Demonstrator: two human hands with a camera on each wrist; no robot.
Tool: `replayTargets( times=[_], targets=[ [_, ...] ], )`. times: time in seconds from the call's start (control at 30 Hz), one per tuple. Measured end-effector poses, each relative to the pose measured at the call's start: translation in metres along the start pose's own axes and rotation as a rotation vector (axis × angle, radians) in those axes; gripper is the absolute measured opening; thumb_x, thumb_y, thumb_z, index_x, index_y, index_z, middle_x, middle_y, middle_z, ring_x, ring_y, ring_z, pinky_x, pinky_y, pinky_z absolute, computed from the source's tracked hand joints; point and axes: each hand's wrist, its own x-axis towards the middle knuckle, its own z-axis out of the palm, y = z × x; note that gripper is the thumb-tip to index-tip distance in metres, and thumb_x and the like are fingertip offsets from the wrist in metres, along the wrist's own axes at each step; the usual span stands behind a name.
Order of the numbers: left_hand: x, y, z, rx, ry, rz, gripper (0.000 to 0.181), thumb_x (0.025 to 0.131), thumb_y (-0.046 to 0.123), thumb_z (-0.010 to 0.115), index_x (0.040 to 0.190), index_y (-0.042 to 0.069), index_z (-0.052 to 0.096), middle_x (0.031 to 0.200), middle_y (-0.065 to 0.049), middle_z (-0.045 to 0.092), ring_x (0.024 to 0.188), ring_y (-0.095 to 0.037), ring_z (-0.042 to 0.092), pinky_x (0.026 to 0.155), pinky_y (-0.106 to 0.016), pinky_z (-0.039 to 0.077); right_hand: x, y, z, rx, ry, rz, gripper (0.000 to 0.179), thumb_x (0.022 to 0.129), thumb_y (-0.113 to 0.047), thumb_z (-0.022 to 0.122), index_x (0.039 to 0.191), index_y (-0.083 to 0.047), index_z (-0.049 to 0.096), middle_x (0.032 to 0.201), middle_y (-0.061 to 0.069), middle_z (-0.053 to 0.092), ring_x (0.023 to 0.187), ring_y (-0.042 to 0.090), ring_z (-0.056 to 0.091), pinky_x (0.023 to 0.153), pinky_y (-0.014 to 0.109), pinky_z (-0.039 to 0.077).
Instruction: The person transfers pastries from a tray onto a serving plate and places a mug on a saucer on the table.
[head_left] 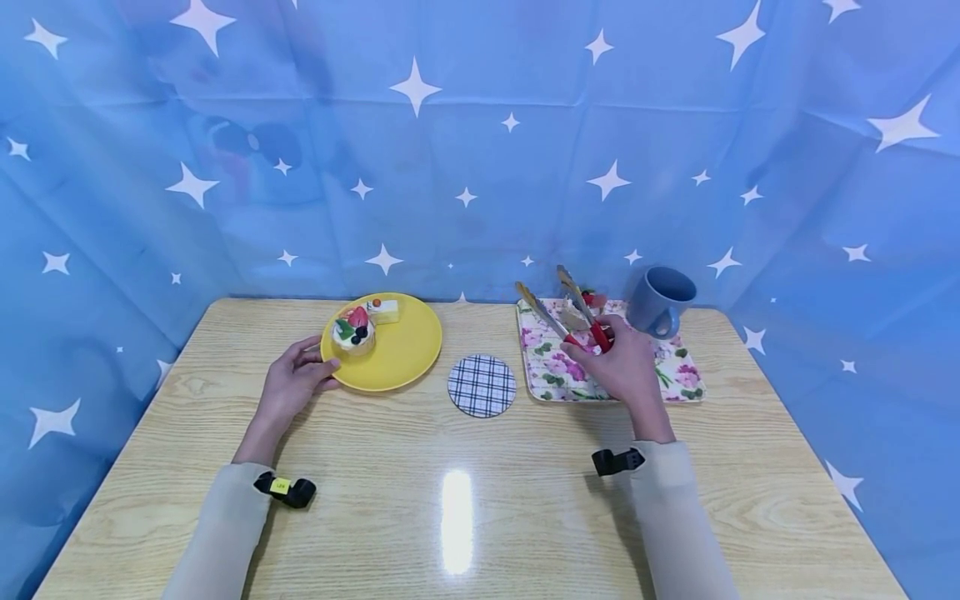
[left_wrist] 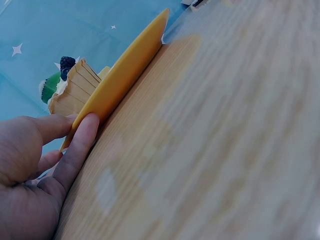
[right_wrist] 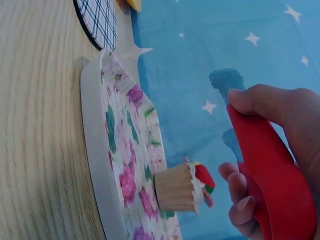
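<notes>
My left hand [head_left: 291, 379] holds the left rim of a round yellow plate [head_left: 408, 354]; in the left wrist view, fingers are above the rim and one below. On the plate sit a fruit-topped cupcake [head_left: 350, 340] and a small white cake piece [head_left: 385, 312]. My right hand [head_left: 628, 360] grips red-handled tongs [right_wrist: 272, 175], their two arms spread apart. They are over a floral tray [head_left: 558, 387], where another cupcake [right_wrist: 175, 187] with a red topping stands upright. In the head view the tongs partly cover that cupcake; nothing is seen between their tips.
A blue-grey mug [head_left: 651, 302] stands at the tray's back right. Between plate and tray lies a round checked coaster [head_left: 482, 386]. Behind the wooden table [head_left: 360, 508] hangs a blue curtain [head_left: 465, 150] with white stars.
</notes>
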Motion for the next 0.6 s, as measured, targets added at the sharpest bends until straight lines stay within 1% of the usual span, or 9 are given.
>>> replayTargets(
  times=[0.1, 0.3, 0.4, 0.53, 0.6],
  targets=[
    [0.000, 0.000, 0.000, 0.007, 0.001, -0.003, 0.073, 0.102, 0.024, 0.067, 0.162, 0.011, 0.028, 0.131, -0.010, 0.052, 0.090, 0.002, 0.068, 0.086, -0.023, 0.066, 0.001, 0.003, -0.003, -0.008, 0.004, 0.006, 0.073, 0.088, -0.055, 0.076, 0.137, -0.004, 0.057, 0.102, 0.020, 0.066, 0.075, 0.027, 0.054, 0.055, 0.029, 0.043],
    [-0.001, 0.000, 0.001, 0.019, 0.002, -0.002, 0.075, 0.101, 0.025, 0.067, 0.162, 0.011, 0.027, 0.135, -0.012, 0.052, 0.091, 0.002, 0.068, 0.086, -0.023, 0.066, 0.002, 0.007, -0.008, 0.003, 0.009, 0.043, 0.073, 0.088, -0.056, 0.076, 0.137, -0.005, 0.057, 0.102, 0.018, 0.065, 0.071, 0.027, 0.055, 0.052, 0.029, 0.045],
    [0.000, -0.002, 0.001, 0.021, 0.003, 0.003, 0.074, 0.101, 0.026, 0.068, 0.162, 0.011, 0.028, 0.132, -0.011, 0.052, 0.091, 0.001, 0.068, 0.086, -0.023, 0.066, 0.002, 0.010, -0.010, 0.007, 0.027, 0.053, 0.072, 0.087, -0.055, 0.077, 0.136, -0.005, 0.058, 0.100, 0.017, 0.066, 0.068, 0.026, 0.055, 0.050, 0.030, 0.045],
    [-0.001, -0.002, 0.001, 0.016, 0.001, 0.004, 0.074, 0.101, 0.027, 0.068, 0.161, 0.011, 0.029, 0.130, -0.010, 0.053, 0.092, 0.000, 0.069, 0.087, -0.024, 0.066, 0.002, 0.013, -0.012, -0.009, 0.047, 0.056, 0.071, 0.087, -0.054, 0.078, 0.135, -0.005, 0.058, 0.089, 0.014, 0.064, 0.067, 0.026, 0.054, 0.048, 0.030, 0.044],
    [-0.001, -0.001, 0.001, 0.011, -0.001, 0.001, 0.074, 0.101, 0.026, 0.068, 0.162, 0.011, 0.028, 0.131, -0.010, 0.052, 0.091, 0.000, 0.069, 0.087, -0.024, 0.066, 0.003, 0.016, -0.013, -0.016, 0.052, 0.062, 0.071, 0.087, -0.053, 0.078, 0.135, -0.005, 0.057, 0.088, 0.013, 0.062, 0.067, 0.026, 0.053, 0.048, 0.030, 0.043]
  ],
)
